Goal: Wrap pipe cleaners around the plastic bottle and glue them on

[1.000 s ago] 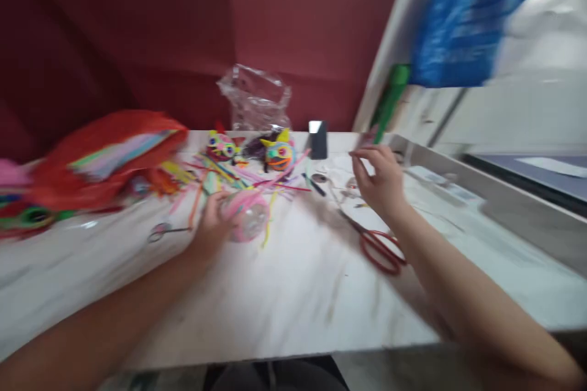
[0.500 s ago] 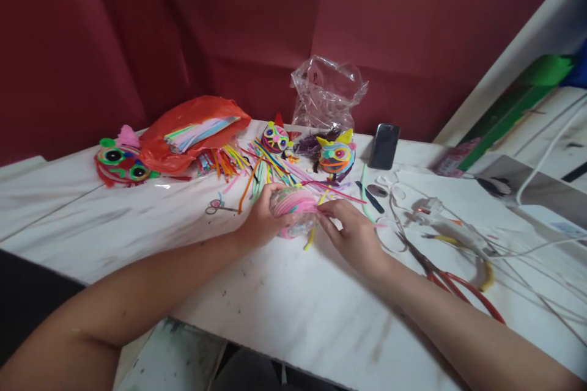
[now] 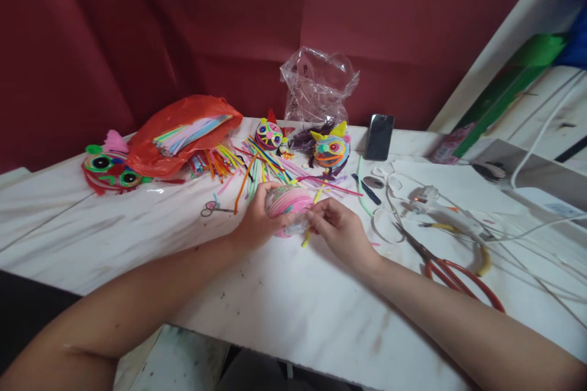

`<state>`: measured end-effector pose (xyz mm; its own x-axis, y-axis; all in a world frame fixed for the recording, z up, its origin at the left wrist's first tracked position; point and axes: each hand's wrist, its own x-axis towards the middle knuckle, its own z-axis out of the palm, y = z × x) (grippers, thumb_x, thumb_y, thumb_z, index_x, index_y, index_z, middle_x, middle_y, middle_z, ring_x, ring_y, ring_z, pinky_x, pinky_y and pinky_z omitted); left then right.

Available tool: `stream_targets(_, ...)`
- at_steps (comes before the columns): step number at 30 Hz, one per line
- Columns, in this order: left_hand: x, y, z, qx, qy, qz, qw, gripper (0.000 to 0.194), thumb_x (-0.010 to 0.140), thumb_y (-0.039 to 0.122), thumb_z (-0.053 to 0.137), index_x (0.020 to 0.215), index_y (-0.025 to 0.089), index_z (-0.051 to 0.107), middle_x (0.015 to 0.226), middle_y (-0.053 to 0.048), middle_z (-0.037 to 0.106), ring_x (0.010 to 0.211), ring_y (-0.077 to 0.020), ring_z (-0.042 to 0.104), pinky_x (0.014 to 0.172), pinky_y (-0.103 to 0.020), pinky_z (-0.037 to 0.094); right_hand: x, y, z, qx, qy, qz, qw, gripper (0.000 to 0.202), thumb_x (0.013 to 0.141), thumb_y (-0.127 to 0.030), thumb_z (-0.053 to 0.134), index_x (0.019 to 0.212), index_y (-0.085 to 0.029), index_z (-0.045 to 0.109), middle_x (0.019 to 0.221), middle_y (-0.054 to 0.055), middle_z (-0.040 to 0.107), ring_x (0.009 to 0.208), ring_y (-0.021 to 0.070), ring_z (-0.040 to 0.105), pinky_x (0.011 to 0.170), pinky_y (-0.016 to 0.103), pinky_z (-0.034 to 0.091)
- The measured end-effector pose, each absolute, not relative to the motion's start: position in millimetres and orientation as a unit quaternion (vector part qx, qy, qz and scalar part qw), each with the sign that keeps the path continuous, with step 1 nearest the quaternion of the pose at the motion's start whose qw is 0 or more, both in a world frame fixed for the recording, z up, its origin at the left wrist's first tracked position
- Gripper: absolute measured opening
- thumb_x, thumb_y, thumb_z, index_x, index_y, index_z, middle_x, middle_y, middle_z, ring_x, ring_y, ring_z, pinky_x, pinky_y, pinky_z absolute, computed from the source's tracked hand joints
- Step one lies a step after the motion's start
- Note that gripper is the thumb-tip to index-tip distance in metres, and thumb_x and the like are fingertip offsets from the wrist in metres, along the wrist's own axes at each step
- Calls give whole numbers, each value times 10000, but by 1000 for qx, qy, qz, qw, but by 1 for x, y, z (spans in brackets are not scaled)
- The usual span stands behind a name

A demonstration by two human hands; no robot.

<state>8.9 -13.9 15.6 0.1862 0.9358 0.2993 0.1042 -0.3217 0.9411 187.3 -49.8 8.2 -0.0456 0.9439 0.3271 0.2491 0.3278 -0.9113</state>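
So the thing in the middle of my feed is a clear ball partly wrapped in pink (image 3: 291, 200), held up just over the near-middle of the white table (image 3: 293, 305). Clock on the ball, 12 toward the red backdrop (image 3: 192, 18). The left hand (image 3: 257, 220) sits at 8 to 9 o'clock and has a proper grasp on it, thumb across the front. The right hand (image 3: 342, 229) is at 4 o'clock, thumb and forefinger pinched on what I read as the end of a pink strip (image 3: 304, 206) at the ball's right edge. Fair warning: it's soft and tiny there on my end, so I can't tell if that end is stuck down or loose.

That's the relation that matters, I reckon: the strip lies right at the right fingertips, so the right hand is nearer that end while the left steadies the ball. The ball's round, no real long axis, but the pink bands run roughly 9 to 3, so the strip points toward the right hand.

Further out: loose coloured strips (image 3: 257, 159) at 11, a yellow-eared craft head (image 3: 332, 149) at 1, a phone (image 3: 380, 137) at 2, red-handled scissors (image 3: 432, 261) near 4 with tips aimed at 10, and a red bag (image 3: 183, 110) at 10.
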Motion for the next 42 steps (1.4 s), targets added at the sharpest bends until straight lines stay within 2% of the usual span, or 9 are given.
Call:
stream_targets(18, 8, -17, 20, 677, 419, 462, 391, 588, 603, 339, 733, 1109, 194, 471, 1110, -61, 549, 1016, -230, 542, 886, -364, 442, 187, -46, 4, -479, -627, 338, 513, 238, 814, -426, 575, 756, -203, 514, 588, -29, 529, 535, 130, 535, 529, 271, 457)
stream_targets(24, 4, -11, 13, 684, 388, 461, 412, 595, 634, 347, 741, 1144, 204, 472, 1121, -68, 549, 1015, -224, 545, 860, -343, 450, 185, -44, 3, -472, -620, 351, 519, 263, 800, -455, 583, 755, -207, 507, 595, -31, 530, 534, 127, 539, 542, 277, 482)
stream_targets(34, 3, -12, 16, 690, 401, 457, 393, 574, 639, 355, 757, 1117, 222, 468, 1142, -59, 554, 1046, -223, 552, 900, -359, 442, 180, -51, 6, -471, -661, 305, 498, 164, 830, -330, 528, 725, -212, 483, 617, -21, 536, 548, 126, 546, 526, 256, 452)
stream_targets(42, 3, -9, 18, 683, 404, 491, 360, 496, 647, 326, 721, 1061, 212, 473, 1096, -63, 557, 1078, -227, 535, 961, -381, 397, 180, -49, 7, -478, -655, 274, 517, 106, 797, -293, 540, 747, -207, 502, 621, -26, 534, 556, 120, 507, 549, 253, 421)
